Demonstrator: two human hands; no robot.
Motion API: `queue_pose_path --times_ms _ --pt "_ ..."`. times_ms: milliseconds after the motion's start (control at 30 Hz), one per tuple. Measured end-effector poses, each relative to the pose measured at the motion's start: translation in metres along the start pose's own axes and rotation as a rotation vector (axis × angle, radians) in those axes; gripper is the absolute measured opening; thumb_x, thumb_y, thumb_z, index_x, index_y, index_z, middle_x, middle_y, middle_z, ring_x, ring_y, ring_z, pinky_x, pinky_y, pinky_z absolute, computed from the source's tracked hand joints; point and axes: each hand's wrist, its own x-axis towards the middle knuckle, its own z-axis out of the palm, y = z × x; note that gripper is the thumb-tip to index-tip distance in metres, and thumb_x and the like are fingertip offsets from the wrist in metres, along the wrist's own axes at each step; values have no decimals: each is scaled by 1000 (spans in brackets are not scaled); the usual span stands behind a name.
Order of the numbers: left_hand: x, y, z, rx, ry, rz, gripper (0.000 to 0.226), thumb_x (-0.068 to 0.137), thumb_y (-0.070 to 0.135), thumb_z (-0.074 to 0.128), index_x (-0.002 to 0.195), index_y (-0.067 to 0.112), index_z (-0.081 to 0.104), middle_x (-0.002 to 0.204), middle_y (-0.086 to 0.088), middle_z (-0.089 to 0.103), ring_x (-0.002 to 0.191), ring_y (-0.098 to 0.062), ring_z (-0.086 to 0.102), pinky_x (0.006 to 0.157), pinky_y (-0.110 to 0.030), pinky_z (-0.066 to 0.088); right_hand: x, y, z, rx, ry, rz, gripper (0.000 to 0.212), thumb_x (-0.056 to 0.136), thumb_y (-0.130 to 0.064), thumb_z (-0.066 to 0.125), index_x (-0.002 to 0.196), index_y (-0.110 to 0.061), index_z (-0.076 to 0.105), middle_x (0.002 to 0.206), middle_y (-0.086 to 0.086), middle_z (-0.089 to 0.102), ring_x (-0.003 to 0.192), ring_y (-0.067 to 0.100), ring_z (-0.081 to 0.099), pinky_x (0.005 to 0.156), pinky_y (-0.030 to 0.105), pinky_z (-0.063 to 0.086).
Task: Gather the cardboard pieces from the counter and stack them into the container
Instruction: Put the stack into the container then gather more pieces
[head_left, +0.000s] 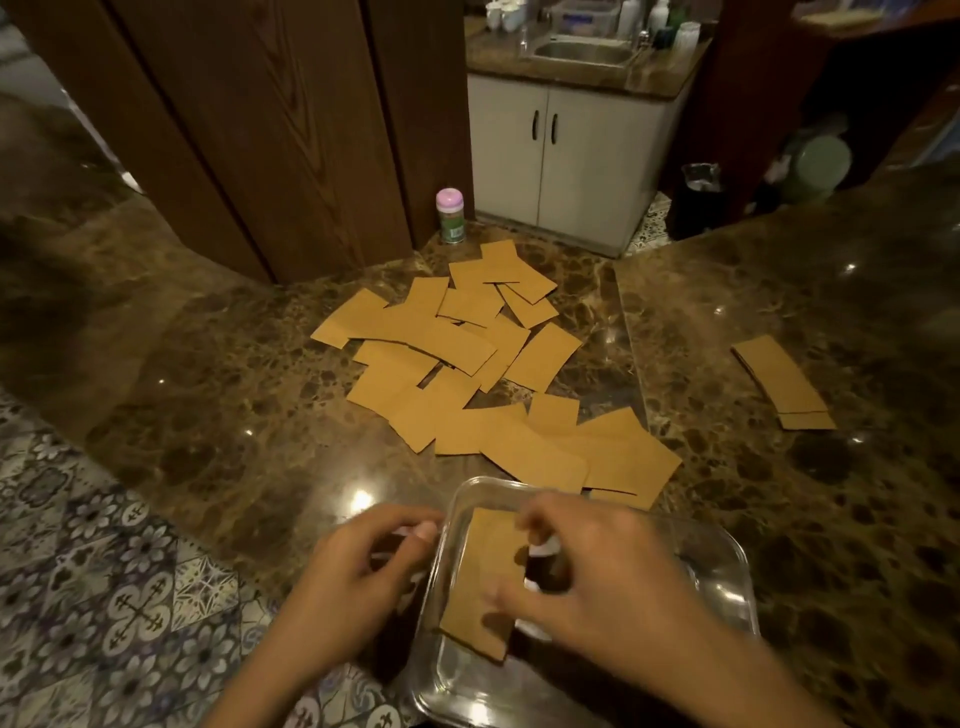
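Several brown cardboard pieces (467, 358) lie scattered and overlapping in the middle of the dark marble counter (208, 405). A small neat stack of pieces (782, 379) lies apart at the right. A clear glass container (727, 582) sits at the counter's near edge. One cardboard piece (485, 577) is inside it, tilted against the left side. My right hand (597, 577) reaches into the container and pinches this piece along its right edge. My left hand (358, 577) rests at the container's left rim, fingers curled against it.
A small jar with a pink lid (452, 215) stands at the far edge of the counter by a wooden panel (260, 130). Beyond are a white cabinet (566, 156) with a sink (582, 52), and patterned floor tiles (104, 597) at the lower left.
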Motion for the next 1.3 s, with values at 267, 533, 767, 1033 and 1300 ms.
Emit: queue_pose_path --times_ms 267,533,767,1033,1300 --pt "150 27 19 599 -276 191 90 69 66 79 145 30 46 143 4 54 126 -14 49 106 -38 45 106 108 -68 -242 -207 149 128 67 -54 91 164 -37 9 175 -6 4 161 24 8 127 43 18" --pt "196 47 73 929 -400 117 95 62 67 82 136 20 44 140 -8 50 129 -29 44 107 -46 40 146 127 -37 -488 -238 41 135 56 -68 90 162 -22 19 147 -1 36 130 20 33 114 35 38" --pt "205 45 73 536 -540 73 42 67 44 89 95 29 62 110 5 61 98 -18 60 81 -34 54 147 148 -42 -132 -185 180 91 51 -50 100 120 -31 43 120 -6 54 110 17 51 88 32 47" --pt "200 67 53 -450 -623 -192 28 85 -8 72 100 8 55 85 -10 70 66 -12 71 58 -19 53 119 175 -80 442 74 251 75 65 -22 99 129 -29 61 100 1 78 95 17 76 86 37 61" --pt "204 67 38 -721 -238 -255 29 83 -10 71 93 11 53 81 -12 72 71 -18 70 66 -22 56 99 149 -109 936 504 470 12 95 -32 74 99 -21 79 95 1 79 91 18 73 76 31 55"
